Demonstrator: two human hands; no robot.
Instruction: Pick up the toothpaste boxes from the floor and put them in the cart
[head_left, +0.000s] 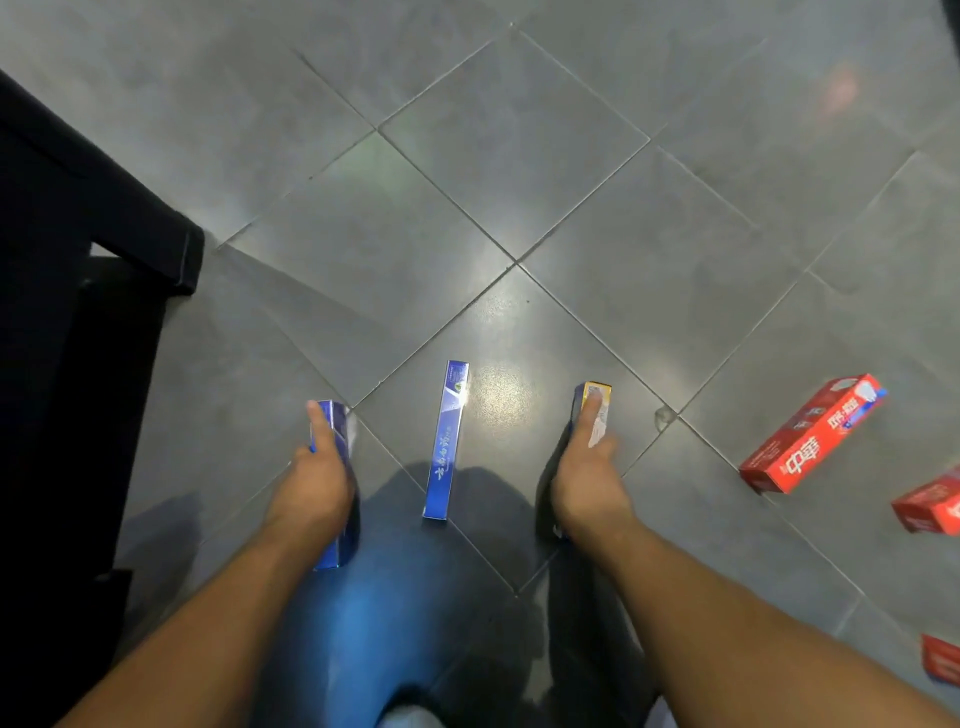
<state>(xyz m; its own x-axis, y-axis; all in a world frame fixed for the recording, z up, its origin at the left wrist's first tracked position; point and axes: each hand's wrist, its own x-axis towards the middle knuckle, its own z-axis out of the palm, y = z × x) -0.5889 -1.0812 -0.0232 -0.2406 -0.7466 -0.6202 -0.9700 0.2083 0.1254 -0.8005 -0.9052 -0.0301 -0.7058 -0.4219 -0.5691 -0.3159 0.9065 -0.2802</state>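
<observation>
Left hand grips a long blue cardboard toothpaste box; right hand grips a dark, yellow-ended toothpaste box. Between them, a third blue box lies on the grey tiled floor. Red boxes lie far right; black cart stands left.

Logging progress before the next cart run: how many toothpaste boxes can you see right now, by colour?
Blue: 2, one gripped in the left hand at, one lying on the floor.
Dark with a yellow end: 1, gripped in the right hand at.
Red: 3, on the floor at right; two are cut off by the frame edge.
Total: 6.
</observation>
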